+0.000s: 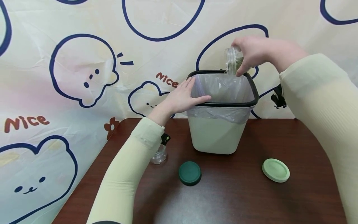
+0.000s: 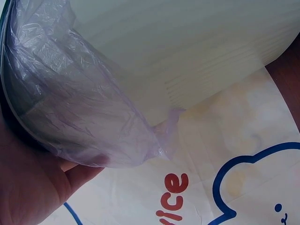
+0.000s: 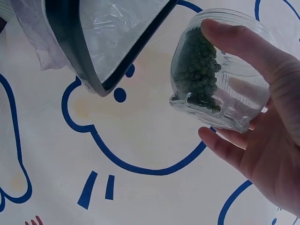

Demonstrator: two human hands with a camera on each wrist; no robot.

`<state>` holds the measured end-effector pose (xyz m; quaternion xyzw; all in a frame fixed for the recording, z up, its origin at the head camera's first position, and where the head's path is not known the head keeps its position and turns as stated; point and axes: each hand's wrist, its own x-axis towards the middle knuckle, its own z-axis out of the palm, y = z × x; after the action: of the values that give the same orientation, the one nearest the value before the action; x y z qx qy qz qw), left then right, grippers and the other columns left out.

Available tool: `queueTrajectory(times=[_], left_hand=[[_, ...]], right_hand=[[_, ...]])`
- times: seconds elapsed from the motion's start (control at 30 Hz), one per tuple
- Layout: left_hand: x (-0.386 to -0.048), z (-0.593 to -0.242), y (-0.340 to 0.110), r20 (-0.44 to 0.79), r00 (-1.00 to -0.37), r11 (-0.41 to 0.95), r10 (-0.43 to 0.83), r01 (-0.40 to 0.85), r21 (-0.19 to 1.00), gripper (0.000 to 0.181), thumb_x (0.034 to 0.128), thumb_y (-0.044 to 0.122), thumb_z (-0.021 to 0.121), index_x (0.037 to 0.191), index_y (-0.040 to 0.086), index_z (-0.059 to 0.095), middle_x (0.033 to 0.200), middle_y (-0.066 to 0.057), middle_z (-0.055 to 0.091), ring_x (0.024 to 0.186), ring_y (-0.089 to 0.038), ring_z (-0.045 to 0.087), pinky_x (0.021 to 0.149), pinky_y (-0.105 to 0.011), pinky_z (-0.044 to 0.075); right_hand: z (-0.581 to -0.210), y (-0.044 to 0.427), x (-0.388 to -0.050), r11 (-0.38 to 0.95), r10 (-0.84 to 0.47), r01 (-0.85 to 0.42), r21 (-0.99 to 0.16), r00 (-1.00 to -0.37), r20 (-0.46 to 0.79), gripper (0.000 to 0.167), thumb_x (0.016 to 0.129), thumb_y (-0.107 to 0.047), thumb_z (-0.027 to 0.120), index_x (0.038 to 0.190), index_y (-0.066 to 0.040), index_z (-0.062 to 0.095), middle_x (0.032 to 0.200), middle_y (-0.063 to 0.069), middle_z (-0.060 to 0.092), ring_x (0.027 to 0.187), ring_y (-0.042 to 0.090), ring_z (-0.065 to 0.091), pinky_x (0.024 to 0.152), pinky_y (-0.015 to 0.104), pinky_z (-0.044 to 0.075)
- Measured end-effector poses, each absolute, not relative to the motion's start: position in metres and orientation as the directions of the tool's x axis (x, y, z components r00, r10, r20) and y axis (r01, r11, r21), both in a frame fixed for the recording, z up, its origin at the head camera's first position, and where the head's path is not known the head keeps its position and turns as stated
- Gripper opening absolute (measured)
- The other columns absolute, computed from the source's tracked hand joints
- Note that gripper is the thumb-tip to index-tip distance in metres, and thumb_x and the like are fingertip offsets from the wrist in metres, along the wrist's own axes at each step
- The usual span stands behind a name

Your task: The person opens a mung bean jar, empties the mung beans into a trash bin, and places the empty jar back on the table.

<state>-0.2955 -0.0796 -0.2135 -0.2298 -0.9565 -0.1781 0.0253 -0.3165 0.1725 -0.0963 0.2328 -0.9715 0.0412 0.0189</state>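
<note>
In the head view, my right hand (image 1: 253,53) grips a clear glass jar (image 1: 231,60) tipped on its side, its mouth toward the left, above the back right of the bin's rim. Small round green beans (image 3: 197,68) lie inside the jar along one wall, as the right wrist view shows. My left hand (image 1: 181,98) rests against the left side of the pale trash bin (image 1: 216,133), its fingers straight and its thumb out across the rim. A translucent bag (image 2: 89,112) lines the bin and folds over its black rim (image 1: 227,105). Some left fingers are behind the bag.
On the brown table (image 1: 232,193) lie a dark green lid (image 1: 190,173) and a light green lid (image 1: 276,170). Another clear container (image 1: 159,155) stands at the left, partly behind my left sleeve. A patterned cloth (image 1: 156,59) hangs behind the bin.
</note>
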Motion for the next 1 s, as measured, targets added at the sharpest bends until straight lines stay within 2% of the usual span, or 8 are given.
queueTrajectory(times=[0.23,0.43,0.63,1.0], left_hand=[[-0.2956,-0.2147,-0.08,0.124,-0.894,0.833,0.43,0.446,0.327,0.103,0.0853,0.075,0.045,0.157,0.013,0.007,0.162,-0.006,0.008,0.147,-0.022,0.007,0.116,-0.039,0.011],[-0.2956,-0.2144,-0.0817,0.124,-0.895,0.837,0.428,0.445,0.32,0.103,0.085,0.076,0.045,0.157,0.013,0.006,0.162,-0.005,0.008,0.147,-0.021,0.006,0.116,-0.038,0.011],[-0.2959,-0.2138,-0.0817,0.131,-0.892,0.833,0.433,0.452,0.32,0.103,0.0851,0.076,0.045,0.157,0.012,0.006,0.162,-0.006,0.008,0.147,-0.022,0.007,0.116,-0.038,0.011],[-0.2941,-0.2131,-0.0817,0.125,-0.893,0.834,0.432,0.448,0.323,0.103,0.0853,0.075,0.045,0.157,0.013,0.005,0.162,-0.005,0.007,0.147,-0.022,0.006,0.117,-0.039,0.01]], right_hand=[[-0.0963,0.1746,-0.3152,0.888,-0.453,-0.456,-0.062,-0.889,0.062,0.096,0.073,-0.019,0.083,0.143,0.011,0.025,0.128,0.034,0.041,0.11,0.048,0.043,0.09,0.06,0.044],[-0.0891,0.1766,-0.3125,0.885,-0.455,-0.465,-0.037,-0.878,0.151,0.099,0.072,-0.019,0.084,0.145,0.011,0.024,0.132,0.036,0.039,0.114,0.05,0.041,0.092,0.062,0.041],[-0.088,0.1767,-0.3113,0.886,-0.46,-0.463,-0.019,-0.884,0.082,0.095,0.071,-0.021,0.085,0.141,0.012,0.029,0.127,0.033,0.042,0.11,0.047,0.041,0.09,0.059,0.042],[-0.0923,0.1772,-0.3133,0.894,-0.447,-0.449,-0.008,-0.892,0.062,0.096,0.073,-0.025,0.083,0.142,0.011,0.027,0.127,0.034,0.043,0.109,0.047,0.042,0.088,0.058,0.043]])
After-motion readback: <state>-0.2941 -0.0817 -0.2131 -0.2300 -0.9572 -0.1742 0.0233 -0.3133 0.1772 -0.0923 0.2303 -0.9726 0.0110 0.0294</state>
